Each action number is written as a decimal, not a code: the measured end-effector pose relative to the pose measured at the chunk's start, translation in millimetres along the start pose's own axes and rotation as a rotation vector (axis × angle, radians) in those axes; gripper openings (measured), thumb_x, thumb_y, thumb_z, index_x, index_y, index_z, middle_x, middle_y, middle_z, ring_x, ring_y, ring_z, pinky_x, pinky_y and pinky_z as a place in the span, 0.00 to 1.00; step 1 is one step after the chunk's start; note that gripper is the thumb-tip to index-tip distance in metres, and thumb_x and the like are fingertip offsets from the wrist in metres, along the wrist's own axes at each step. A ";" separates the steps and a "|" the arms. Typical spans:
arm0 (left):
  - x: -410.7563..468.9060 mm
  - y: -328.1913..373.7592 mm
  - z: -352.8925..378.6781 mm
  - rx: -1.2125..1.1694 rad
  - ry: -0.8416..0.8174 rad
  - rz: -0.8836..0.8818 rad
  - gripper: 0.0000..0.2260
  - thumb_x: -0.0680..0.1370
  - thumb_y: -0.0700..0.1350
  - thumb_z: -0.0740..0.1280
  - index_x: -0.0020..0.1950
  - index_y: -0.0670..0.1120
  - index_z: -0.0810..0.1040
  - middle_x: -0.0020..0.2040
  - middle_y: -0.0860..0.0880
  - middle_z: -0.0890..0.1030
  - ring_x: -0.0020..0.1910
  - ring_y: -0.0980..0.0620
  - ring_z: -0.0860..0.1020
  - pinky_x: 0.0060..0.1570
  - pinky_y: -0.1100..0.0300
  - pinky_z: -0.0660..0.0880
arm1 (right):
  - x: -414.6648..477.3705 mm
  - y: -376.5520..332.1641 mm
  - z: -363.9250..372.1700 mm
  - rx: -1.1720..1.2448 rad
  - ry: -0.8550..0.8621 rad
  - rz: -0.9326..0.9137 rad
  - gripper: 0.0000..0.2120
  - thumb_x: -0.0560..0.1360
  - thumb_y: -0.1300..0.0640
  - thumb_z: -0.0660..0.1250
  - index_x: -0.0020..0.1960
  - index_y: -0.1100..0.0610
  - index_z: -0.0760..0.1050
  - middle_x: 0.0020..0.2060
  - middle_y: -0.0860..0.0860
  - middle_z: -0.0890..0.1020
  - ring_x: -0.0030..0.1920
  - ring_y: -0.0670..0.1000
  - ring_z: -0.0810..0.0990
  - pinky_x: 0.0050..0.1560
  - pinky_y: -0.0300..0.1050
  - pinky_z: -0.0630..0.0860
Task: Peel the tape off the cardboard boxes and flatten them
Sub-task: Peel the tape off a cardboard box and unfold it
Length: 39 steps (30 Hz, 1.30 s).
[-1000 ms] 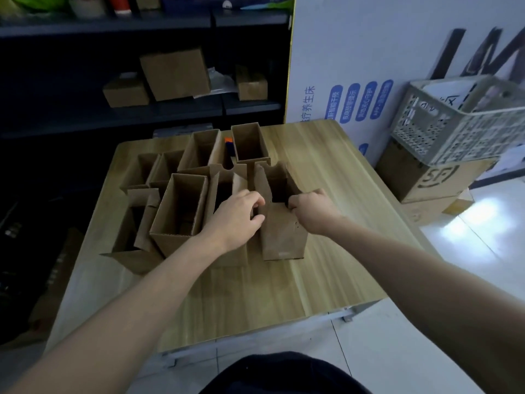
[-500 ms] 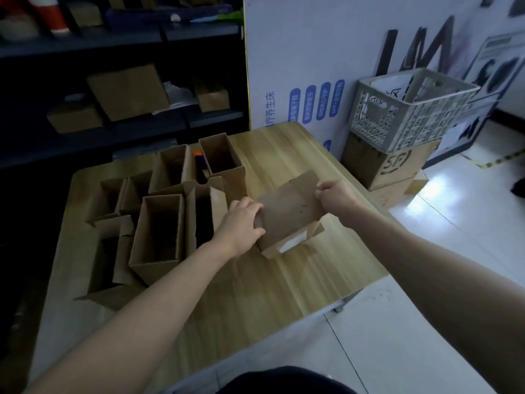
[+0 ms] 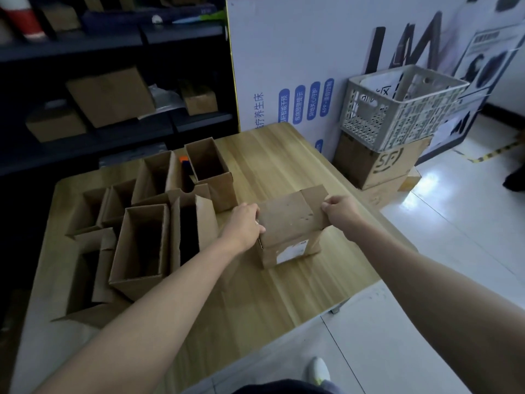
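- You have one brown cardboard box (image 3: 288,223) lying on its side on the wooden table (image 3: 255,297), held at both ends. By my reading, you are turning it to find the taped seam, so the peel has not begun.
- Your left hand (image 3: 244,224) grips the left end of that box, its fingers (image 3: 257,220) curled over the edge onto the top face.
- Your right hand (image 3: 339,211) grips the right end, fingers (image 3: 326,204) folded tight on the upper edge where a flap (image 3: 314,194) juts out.
- The next move likely calls for one hand to pin the box while the other works a fingernail under a tape end. I cannot make out any tape in this dim light, so feel along the seam.
- The board is thin, matte and scuffed, with pale specks on top and a white label (image 3: 291,251) on the near face. It should crease easily once the seam is free.
- Left of the held box stands a cluster of open boxes (image 3: 142,245), tall, narrow and upright with their flaps up. None of them looks flattened.
- Beyond the held box to the right, off the table, a perforated plastic crate (image 3: 397,109) sits on stacked cartons.
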State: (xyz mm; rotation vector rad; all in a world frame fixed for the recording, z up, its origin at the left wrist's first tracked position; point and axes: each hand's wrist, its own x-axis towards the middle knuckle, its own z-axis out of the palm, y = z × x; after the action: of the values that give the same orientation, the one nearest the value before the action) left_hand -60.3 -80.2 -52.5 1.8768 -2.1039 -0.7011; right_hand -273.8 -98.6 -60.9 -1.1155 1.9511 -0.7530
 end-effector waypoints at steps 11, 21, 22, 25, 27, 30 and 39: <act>17.9 20.3 3.4 -0.013 0.024 -0.133 0.08 0.73 0.37 0.71 0.37 0.45 0.75 0.43 0.47 0.79 0.46 0.48 0.78 0.43 0.57 0.74 | 17.9 -15.5 2.6 -0.804 -0.131 -0.618 0.48 0.70 0.39 0.70 0.78 0.53 0.47 0.77 0.51 0.48 0.77 0.56 0.44 0.75 0.56 0.44; 28.9 13.8 4.7 -0.234 0.029 -0.149 0.09 0.73 0.37 0.70 0.50 0.43 0.73 0.42 0.45 0.79 0.42 0.48 0.78 0.46 0.53 0.76 | 35.6 -38.3 17.8 -0.811 -0.545 -0.642 0.47 0.70 0.46 0.73 0.78 0.56 0.50 0.77 0.49 0.52 0.76 0.53 0.51 0.73 0.50 0.52; 32.0 13.8 4.6 -0.253 0.015 -0.169 0.12 0.73 0.38 0.71 0.53 0.45 0.72 0.43 0.46 0.79 0.43 0.49 0.78 0.47 0.54 0.76 | 37.5 -40.0 19.4 -0.811 -0.555 -0.638 0.47 0.69 0.45 0.74 0.78 0.56 0.50 0.77 0.49 0.52 0.76 0.53 0.51 0.73 0.50 0.52; 41.4 14.3 6.3 -0.236 -0.010 -0.171 0.10 0.73 0.42 0.73 0.51 0.45 0.77 0.41 0.49 0.77 0.43 0.49 0.76 0.47 0.56 0.74 | 42.6 -43.9 22.9 -0.826 -0.573 -0.627 0.48 0.69 0.46 0.74 0.78 0.56 0.49 0.77 0.50 0.52 0.76 0.54 0.51 0.74 0.52 0.52; 47.2 12.1 7.1 -0.293 -0.020 -0.174 0.03 0.72 0.40 0.73 0.45 0.46 0.81 0.39 0.50 0.79 0.42 0.50 0.77 0.47 0.58 0.75 | 44.2 -45.6 23.9 -0.829 -0.578 -0.614 0.50 0.68 0.46 0.75 0.78 0.55 0.48 0.77 0.50 0.53 0.76 0.54 0.51 0.74 0.54 0.53; 49.4 9.1 3.8 -0.439 -0.082 -0.196 0.05 0.73 0.38 0.72 0.39 0.46 0.80 0.38 0.49 0.79 0.38 0.54 0.76 0.44 0.61 0.74 | 45.0 -46.6 25.1 -0.802 -0.580 -0.578 0.51 0.68 0.48 0.76 0.79 0.53 0.46 0.77 0.50 0.53 0.76 0.54 0.50 0.73 0.55 0.54; 33.1 -21.1 -17.1 -1.113 -0.114 -0.268 0.10 0.79 0.40 0.63 0.38 0.45 0.71 0.36 0.47 0.76 0.42 0.48 0.75 0.47 0.54 0.72 | 47.5 -55.9 29.6 -0.805 -0.593 -0.531 0.51 0.68 0.50 0.76 0.79 0.49 0.44 0.77 0.48 0.52 0.76 0.55 0.48 0.72 0.61 0.55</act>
State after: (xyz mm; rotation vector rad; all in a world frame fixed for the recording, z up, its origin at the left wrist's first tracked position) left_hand -38.7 -117.2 -52.8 1.4248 -1.0333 -1.6159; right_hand -240.4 -169.2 -48.6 -2.0949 1.4410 0.1873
